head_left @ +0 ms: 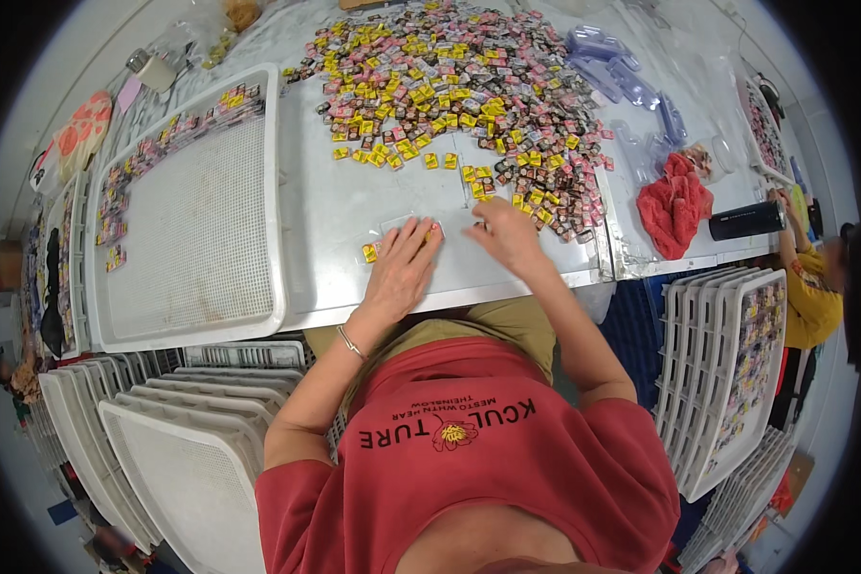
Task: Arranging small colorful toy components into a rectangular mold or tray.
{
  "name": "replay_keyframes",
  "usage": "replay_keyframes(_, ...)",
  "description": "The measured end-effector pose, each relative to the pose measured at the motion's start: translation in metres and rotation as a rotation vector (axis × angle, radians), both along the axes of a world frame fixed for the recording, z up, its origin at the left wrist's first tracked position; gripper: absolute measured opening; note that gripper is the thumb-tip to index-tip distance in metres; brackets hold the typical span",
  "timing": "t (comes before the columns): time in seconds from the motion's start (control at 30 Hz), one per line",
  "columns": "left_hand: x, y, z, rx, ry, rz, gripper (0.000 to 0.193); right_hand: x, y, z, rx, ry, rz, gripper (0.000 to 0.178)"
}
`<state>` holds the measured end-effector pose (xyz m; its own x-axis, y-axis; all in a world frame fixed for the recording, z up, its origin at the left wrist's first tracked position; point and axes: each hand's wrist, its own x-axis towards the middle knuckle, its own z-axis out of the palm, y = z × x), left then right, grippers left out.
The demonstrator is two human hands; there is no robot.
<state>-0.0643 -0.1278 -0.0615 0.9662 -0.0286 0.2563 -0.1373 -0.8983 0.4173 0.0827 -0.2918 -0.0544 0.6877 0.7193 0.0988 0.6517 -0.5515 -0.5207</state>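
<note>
My left hand [404, 266] lies palm down on the table near its front edge, fingers stretched over a small transparent plastic holder [389, 226]. A small yellow packet [370, 253] shows beside its fingertips. To the right, my right hand [509, 237] hovers just over the tabletop with its fingers curled into a pinch; whatever they hold is hidden. Beyond it, some yellow packets [478, 175] lie at the edge of a broad pile of small yellow, pink and dark packets [440, 81].
At left, a white mesh tray [187, 225] carries packets along its far and left sides. Purple plastic holders [622, 72], a red cloth [674, 206] and a black tumbler [744, 221] sit at right. Stacked trays [177, 450] flank me. A person in yellow [813, 297] is at far right.
</note>
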Motion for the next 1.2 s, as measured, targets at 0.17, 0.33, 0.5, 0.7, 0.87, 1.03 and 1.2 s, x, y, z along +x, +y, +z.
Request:
replay_keyframes(0.17, -0.006, 0.015, 0.006, -0.271, -0.132, 0.145, 0.053, -0.004, 0.0, -0.011, 0.087, -0.01, -0.029, 0.023)
replay_keyframes(0.33, -0.024, 0.029, 0.009, -0.137, -0.206, 0.382, 0.044, 0.01, 0.029, 0.007, 0.287, 0.319, 0.015, 0.016)
replay_keyframes(0.5, -0.023, 0.017, -0.005, -0.169, -0.215, 0.383, 0.036, -0.008, 0.102, 0.0, 0.438, 0.42, 0.18, 0.016)
replay_keyframes(0.7, -0.024, 0.017, -0.01, -0.258, -0.225, 0.385, 0.034, -0.034, 0.114, -0.025, 0.382, 0.028, 0.257, 0.012)
replay_keyframes(0.87, -0.023, 0.018, -0.008, -0.261, -0.239, 0.391, 0.035, -0.037, 0.108, -0.017, 0.332, -0.188, 0.322, 0.002)
replay_keyframes(1.03, -0.023, 0.02, -0.004, -0.251, -0.238, 0.382, 0.033, -0.03, 0.108, -0.001, 0.125, -0.294, 0.451, 0.003)
replay_keyframes(1.2, -0.022, 0.028, -0.002, -0.286, -0.26, 0.398, 0.024, 0.032, 0.121, 0.002, 0.276, -0.146, 0.176, 0.008)
